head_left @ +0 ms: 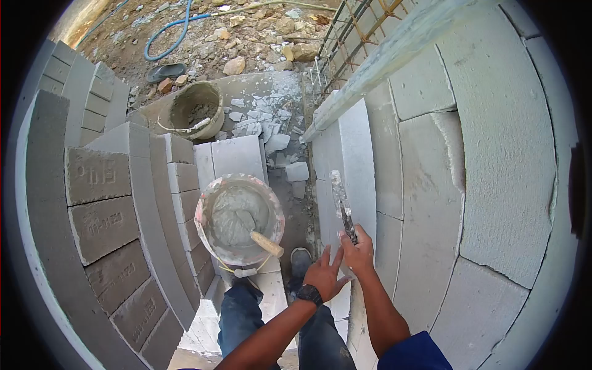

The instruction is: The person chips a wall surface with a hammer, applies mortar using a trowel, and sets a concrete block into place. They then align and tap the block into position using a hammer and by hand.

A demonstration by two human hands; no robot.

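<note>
My right hand (359,251) is closed around the dark handle of a narrow, mortar-crusted tool (338,192), whose exact kind I cannot make out. The tool points away from me over a pale block (359,163) at the foot of the right-hand wall. Beside it, my left hand (325,275) has its fingers spread, at the block's near part; a dark watch (310,294) is on that wrist. To the left, a bucket (200,223) of wet grey mortar (231,213) stands on blocks, with a wooden-handled trowel (266,243) stuck in it.
A block wall (425,179) rises close on my right, with a slanted pale pole (394,61) before it. Stacked blocks (102,228) stand on the left. Ahead are a second bucket (213,126), broken block pieces (277,143), steel bars (351,31) and a blue hose (185,28).
</note>
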